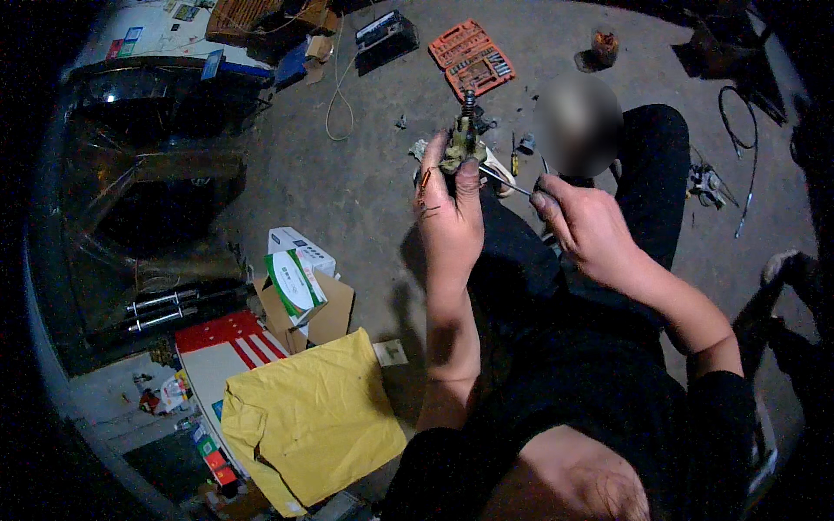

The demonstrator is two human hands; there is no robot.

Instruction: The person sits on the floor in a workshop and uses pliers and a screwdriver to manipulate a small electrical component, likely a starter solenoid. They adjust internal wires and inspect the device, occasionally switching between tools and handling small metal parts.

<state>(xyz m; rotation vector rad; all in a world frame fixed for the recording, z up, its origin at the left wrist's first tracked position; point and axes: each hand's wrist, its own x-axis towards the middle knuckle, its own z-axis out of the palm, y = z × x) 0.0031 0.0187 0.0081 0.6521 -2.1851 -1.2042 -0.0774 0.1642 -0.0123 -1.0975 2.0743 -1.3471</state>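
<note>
My left hand (449, 208) grips an upright, grimy metal part (462, 139) with a ribbed or threaded stem on top and some thin orange wires beside it. My right hand (580, 227), fingers closed, holds a thin metal tool (508, 181) angled toward the lower side of that part, near my left thumb; whether its tip touches is hard to tell. A white piece (495, 163) lies partly hidden behind the part. Beyond it on the floor are a yellow-handled screwdriver (515, 164) and a small grey component (526, 143). A blurred patch covers whatever is above my right hand.
An orange socket set (469, 56), black case (386, 39), tin (605, 48), cable (740, 139) and metal assembly (708, 184) lie around me. At left are cardboard boxes (334, 313), a yellow garment (313, 412) and a large dark structure (104, 208). My dark-trousered legs (653, 139) are bent ahead.
</note>
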